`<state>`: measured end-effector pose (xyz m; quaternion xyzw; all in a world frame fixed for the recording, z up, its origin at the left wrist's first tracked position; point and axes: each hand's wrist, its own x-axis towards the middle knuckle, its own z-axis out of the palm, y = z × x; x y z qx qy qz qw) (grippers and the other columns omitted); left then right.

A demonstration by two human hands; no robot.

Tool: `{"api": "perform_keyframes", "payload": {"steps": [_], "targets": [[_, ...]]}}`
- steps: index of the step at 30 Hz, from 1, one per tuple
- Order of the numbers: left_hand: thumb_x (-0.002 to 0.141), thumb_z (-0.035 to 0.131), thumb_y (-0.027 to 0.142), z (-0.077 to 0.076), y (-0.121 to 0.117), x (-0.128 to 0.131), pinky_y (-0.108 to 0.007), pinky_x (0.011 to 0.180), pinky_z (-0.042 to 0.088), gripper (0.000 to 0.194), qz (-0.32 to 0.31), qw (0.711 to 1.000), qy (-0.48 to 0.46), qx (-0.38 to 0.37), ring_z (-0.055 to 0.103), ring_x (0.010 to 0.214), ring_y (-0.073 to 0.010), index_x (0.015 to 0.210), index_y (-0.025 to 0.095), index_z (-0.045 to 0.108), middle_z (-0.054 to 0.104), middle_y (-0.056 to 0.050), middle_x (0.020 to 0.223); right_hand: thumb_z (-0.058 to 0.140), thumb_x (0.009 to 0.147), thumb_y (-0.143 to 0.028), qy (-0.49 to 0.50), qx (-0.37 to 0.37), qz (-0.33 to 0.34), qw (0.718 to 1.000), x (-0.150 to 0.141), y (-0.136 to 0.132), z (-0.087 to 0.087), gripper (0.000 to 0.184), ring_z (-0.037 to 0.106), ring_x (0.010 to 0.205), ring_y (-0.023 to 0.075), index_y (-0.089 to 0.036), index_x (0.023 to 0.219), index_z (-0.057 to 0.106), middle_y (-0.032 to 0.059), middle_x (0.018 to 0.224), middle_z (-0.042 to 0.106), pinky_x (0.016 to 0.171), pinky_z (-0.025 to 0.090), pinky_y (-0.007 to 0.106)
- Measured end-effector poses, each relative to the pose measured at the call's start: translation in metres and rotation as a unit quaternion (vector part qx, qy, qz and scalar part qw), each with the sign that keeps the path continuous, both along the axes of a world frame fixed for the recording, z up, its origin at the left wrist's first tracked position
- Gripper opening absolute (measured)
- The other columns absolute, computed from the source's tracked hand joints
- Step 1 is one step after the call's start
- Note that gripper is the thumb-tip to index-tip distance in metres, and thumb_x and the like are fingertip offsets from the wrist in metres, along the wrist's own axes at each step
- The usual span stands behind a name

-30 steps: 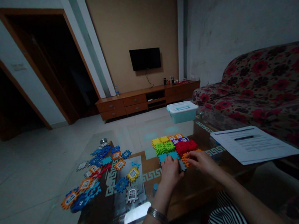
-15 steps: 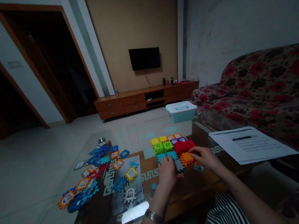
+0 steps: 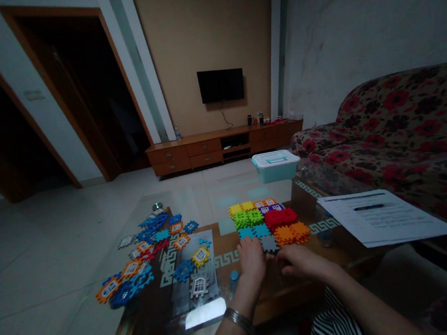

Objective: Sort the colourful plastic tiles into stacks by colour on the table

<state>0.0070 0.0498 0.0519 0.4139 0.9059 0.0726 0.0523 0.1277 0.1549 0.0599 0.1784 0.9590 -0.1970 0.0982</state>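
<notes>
On the glass-topped table (image 3: 221, 242), clock centred on the grey stack (image 3: 270, 244) of toothed plastic pieces, 12 pointing away from the wearer. Left hand (image 3: 251, 255) at 8 o'clock, back up, fingers bent down at the near edge of the light-blue stack (image 3: 260, 231) and the grey one. Right hand (image 3: 301, 261) at 4 o'clock, fingers curled, thumb and index drawn toward each other by the grey stack's near edge. Light is dim and the fingertips are small; cannot tell whether either hand grips a piece or merely rests against the stacks.

Rest of the block: light-blue at 11 o'clock, with the green stack (image 3: 248, 218) and yellow stack (image 3: 241, 207) farther out on that line; red stack (image 3: 280, 217) at 1; orange stack (image 3: 292, 233) between 2 and 3, just beside the grey. Purple window pieces (image 3: 271, 209) at 12, rows close together.

Well apart at 9: loose scatter, mostly blue and orange, including a yellow window piece (image 3: 201, 255). Grey window piece (image 3: 198, 286) at 8, upright bottle (image 3: 234, 278) with blue cap nearer on that bearing. Papers (image 3: 397, 224) at 3, dark pen (image 3: 369, 207) lying across them. Lidded teal box (image 3: 276, 170) far off, near 12.
</notes>
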Motion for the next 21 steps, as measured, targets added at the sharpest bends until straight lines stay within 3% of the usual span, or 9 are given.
{"api": "perform_keyframes", "payload": {"steps": [7, 13, 17, 21], "targets": [[0.082, 0.07, 0.042, -0.004, 0.0, 0.005, -0.042, 0.099, 0.043, 0.045, -0.006, 1.0, -0.015, 0.004, 0.055, 0.117, -0.0313, 0.113, 0.01, 0.062, 0.063, -0.016, 0.118, 0.062, 0.079, -0.015, 0.005, 0.016, -0.02, 1.0, -0.001, 0.004, -0.007, 0.031, 0.066, 0.104, 0.0274, -0.016, 0.109, 0.072, 0.0141, 0.113, 0.071, 0.084, 0.046, 0.032], [0.083, 0.068, 0.04, -0.003, -0.008, 0.007, -0.042, 0.099, 0.044, 0.045, -0.001, 0.999, -0.038, -0.008, 0.055, 0.117, -0.0306, 0.117, 0.011, 0.06, 0.063, -0.016, 0.119, 0.06, 0.081, -0.015, -0.033, 0.024, -0.033, 0.999, -0.002, -0.003, 0.001, 0.02, 0.068, 0.095, 0.0266, -0.016, 0.095, 0.075, 0.0121, 0.101, 0.075, 0.074, 0.044, 0.03], [0.08, 0.072, 0.038, 0.007, -0.035, -0.007, -0.041, 0.097, 0.045, 0.044, 0.012, 1.0, -0.018, -0.002, 0.053, 0.117, -0.0308, 0.115, 0.014, 0.06, 0.061, -0.015, 0.12, 0.058, 0.082, -0.016, -0.017, -0.003, 0.012, 1.0, -0.013, -0.019, 0.003, 0.017, 0.068, 0.083, 0.023, -0.017, 0.086, 0.075, 0.0089, 0.09, 0.076, 0.067, 0.04, 0.028], [0.079, 0.072, 0.033, 0.02, -0.077, -0.027, -0.043, 0.098, 0.044, 0.039, 0.049, 0.998, 0.047, -0.013, 0.052, 0.117, -0.0308, 0.112, 0.015, 0.06, 0.059, -0.014, 0.12, 0.059, 0.08, -0.015, 0.029, -0.031, 0.076, 0.996, -0.037, -0.044, 0.0, 0.02, 0.067, 0.091, 0.0235, -0.017, 0.093, 0.074, 0.0095, 0.098, 0.076, 0.074, 0.043, 0.028]]}}
